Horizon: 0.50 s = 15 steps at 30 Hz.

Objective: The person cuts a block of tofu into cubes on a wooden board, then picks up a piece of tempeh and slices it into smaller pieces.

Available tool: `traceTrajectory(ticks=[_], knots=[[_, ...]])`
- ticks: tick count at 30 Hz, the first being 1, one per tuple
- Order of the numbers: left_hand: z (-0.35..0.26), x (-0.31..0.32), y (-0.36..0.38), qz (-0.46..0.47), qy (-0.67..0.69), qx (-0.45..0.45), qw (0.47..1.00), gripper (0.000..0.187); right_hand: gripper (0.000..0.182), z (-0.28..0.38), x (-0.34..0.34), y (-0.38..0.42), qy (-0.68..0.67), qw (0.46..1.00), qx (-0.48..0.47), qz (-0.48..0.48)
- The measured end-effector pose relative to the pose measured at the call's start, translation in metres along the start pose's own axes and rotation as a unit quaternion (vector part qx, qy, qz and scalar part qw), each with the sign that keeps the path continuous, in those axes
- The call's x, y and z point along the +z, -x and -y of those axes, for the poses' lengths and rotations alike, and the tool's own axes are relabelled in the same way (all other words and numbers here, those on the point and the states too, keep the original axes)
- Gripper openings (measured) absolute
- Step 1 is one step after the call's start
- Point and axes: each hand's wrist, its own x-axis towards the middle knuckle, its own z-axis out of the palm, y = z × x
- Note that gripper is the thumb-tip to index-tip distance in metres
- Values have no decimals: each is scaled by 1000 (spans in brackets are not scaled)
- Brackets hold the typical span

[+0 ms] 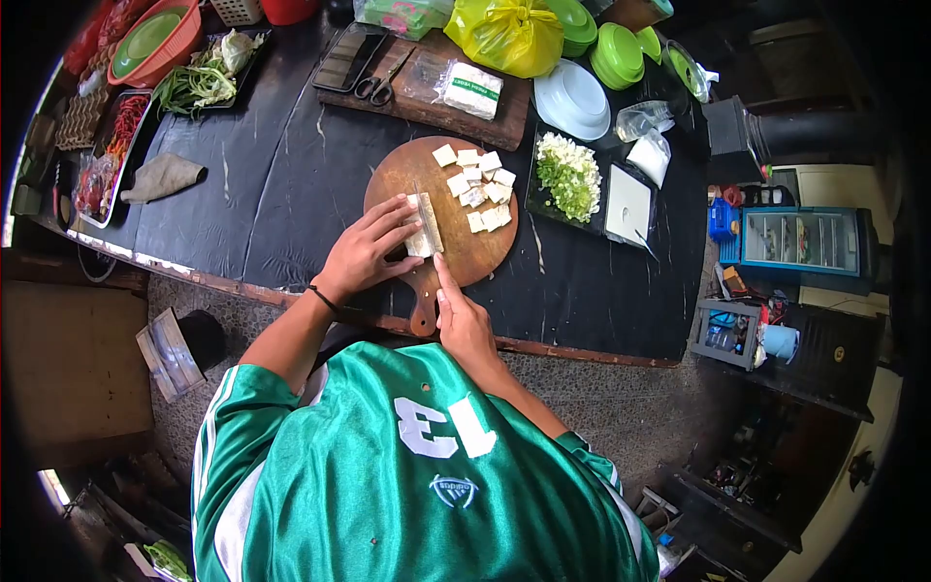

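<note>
On the round wooden cutting board (388, 179) lies a pale block that looks like tempeh (414, 242). My left hand (367, 250) rests on its left side, fingers pressed down to hold it. A knife (425, 223) runs lengthwise over the block, its thin blade pointing away from me. My right hand (464, 315) is closed around the knife's handle, which is mostly hidden, with the index finger stretched along the blade. Several cut white pieces (472, 175) sit at the board's upper right, apart from both hands.
Behind the board, a wooden slab (417, 107) carries scissors (383, 82) and a wrapped white block (472, 89). To the right is a tray of chopped green and white vegetables (569, 179). A grey cloth (163, 178) and a chilli tray (121, 145) lie left.
</note>
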Motion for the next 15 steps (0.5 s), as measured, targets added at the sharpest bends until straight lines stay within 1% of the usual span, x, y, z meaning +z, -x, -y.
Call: traceTrajectory(ticks=[8,10,15], knots=[[2,-1,-1,7,-11,9,1000,54,63,10,-4,-6,13,1000,17,7],[2,-1,-1,12,-7,5,1000,54,65,15,-8,-9,2,999,38,34],[2,-1,-1,13,1,5,1000,55,64,19,-10,-15,9,997,58,48]])
